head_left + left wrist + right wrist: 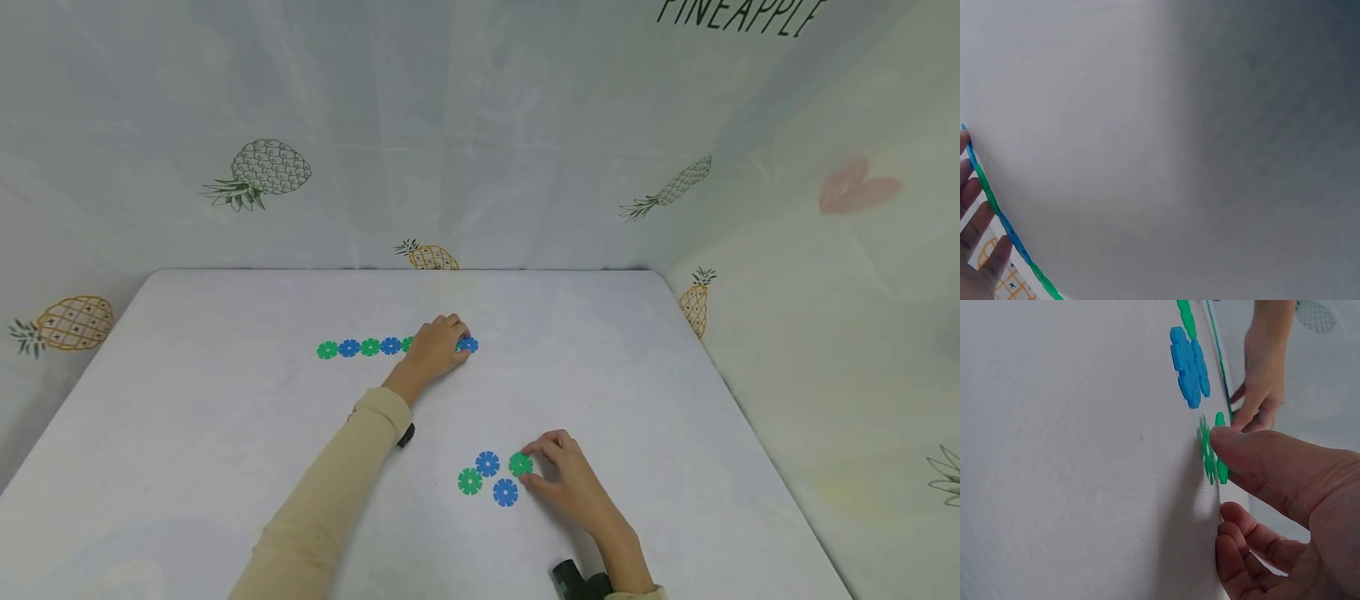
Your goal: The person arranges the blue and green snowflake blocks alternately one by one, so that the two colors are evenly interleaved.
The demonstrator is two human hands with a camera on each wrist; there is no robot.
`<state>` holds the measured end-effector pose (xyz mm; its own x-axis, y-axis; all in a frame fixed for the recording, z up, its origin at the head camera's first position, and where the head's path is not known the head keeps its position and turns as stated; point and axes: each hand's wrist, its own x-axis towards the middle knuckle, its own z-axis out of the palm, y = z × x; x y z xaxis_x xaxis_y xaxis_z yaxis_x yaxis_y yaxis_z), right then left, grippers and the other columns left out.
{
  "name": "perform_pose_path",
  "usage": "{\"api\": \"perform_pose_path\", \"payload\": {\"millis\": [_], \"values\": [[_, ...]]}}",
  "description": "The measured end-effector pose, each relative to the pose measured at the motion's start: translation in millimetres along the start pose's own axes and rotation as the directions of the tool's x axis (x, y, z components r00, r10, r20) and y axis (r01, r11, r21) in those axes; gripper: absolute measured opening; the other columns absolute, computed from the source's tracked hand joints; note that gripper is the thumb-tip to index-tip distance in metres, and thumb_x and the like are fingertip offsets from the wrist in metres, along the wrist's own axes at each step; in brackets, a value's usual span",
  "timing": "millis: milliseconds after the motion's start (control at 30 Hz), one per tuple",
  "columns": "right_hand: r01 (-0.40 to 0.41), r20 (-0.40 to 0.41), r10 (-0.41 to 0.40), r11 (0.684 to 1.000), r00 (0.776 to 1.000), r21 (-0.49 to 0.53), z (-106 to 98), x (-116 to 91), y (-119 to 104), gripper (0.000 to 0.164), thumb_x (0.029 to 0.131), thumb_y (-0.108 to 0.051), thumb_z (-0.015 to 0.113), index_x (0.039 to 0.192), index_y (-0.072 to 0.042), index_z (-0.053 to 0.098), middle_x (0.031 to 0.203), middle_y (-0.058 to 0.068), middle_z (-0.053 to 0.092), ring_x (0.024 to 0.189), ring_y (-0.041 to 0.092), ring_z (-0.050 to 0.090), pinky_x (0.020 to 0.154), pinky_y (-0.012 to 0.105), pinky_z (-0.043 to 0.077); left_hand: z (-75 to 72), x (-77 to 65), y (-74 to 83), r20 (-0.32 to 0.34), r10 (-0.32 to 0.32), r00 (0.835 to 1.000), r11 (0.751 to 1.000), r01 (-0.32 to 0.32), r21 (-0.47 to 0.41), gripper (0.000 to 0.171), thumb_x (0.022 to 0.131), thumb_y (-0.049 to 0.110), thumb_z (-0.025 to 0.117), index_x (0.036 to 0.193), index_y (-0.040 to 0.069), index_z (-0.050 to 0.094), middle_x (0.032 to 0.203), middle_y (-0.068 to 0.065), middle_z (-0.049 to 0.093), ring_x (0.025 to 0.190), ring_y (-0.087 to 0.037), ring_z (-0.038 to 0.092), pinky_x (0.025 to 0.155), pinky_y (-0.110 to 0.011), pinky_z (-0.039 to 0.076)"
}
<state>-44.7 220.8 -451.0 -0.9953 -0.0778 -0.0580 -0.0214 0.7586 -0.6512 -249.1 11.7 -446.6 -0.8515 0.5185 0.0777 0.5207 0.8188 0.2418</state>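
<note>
A row of green and blue notched plastic discs [370, 347] runs left to right across the table. At its right end my left hand [435, 348] holds the last blue disc [469, 345] between thumb and fingers, covering part of the row. In the left wrist view, the other fingers [974, 230] lie along the row's far side. Nearer the front, my right hand [566, 479] pinches a green disc [1222, 469] by its edges, slightly above its shadow in the right wrist view. Beside it lie two blue discs [506, 492] and another green disc [470, 481].
The white table [225, 433] meets a pale cloth backdrop [480, 125] printed with pineapples at its back edge. Black wrist gear [577, 581] sits by the right forearm.
</note>
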Motion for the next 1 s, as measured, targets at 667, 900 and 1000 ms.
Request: {"api": "perform_pose_path", "payload": {"millis": [667,900,1000], "values": [[0.049,-0.034,-0.05,0.998,0.998,-0.036,-9,33,-7,0.028,0.078,-0.005,0.072,0.104,-0.007,0.062,0.095,0.002,0.06,0.089,0.014,0.056,0.083,0.034,0.05,-2.7,-1.2,2.1,0.004,-0.011,1.0,1.0,0.011,-0.012,0.029,0.087,0.027,0.063,0.109,0.009,0.063,0.11,-0.006,0.059,0.103,-0.024,0.053,0.087,-0.041,0.047],[0.021,0.0,-0.021,0.999,1.0,-0.039,-10,60,-14,0.028,0.08,-0.007,0.069,0.107,-0.006,0.062,0.095,0.004,0.06,0.089,0.016,0.055,0.084,0.035,0.05,-5.3,-2.0,4.0,0.026,-0.02,0.999,1.0,0.021,-0.019,0.029,0.088,0.027,0.063,0.111,0.009,0.062,0.111,-0.006,0.058,0.104,-0.024,0.053,0.088,-0.041,0.047],[0.011,0.015,-0.011,0.999,1.0,-0.033,-10,73,-17,0.028,0.081,-0.009,0.069,0.108,-0.007,0.061,0.096,0.005,0.061,0.09,0.017,0.056,0.085,0.036,0.05,-6.1,-2.6,4.7,0.025,-0.024,0.999,0.999,0.025,-0.021,0.029,0.088,0.027,0.063,0.111,0.009,0.063,0.111,-0.006,0.058,0.104,-0.024,0.053,0.088,-0.04,0.047]]}}
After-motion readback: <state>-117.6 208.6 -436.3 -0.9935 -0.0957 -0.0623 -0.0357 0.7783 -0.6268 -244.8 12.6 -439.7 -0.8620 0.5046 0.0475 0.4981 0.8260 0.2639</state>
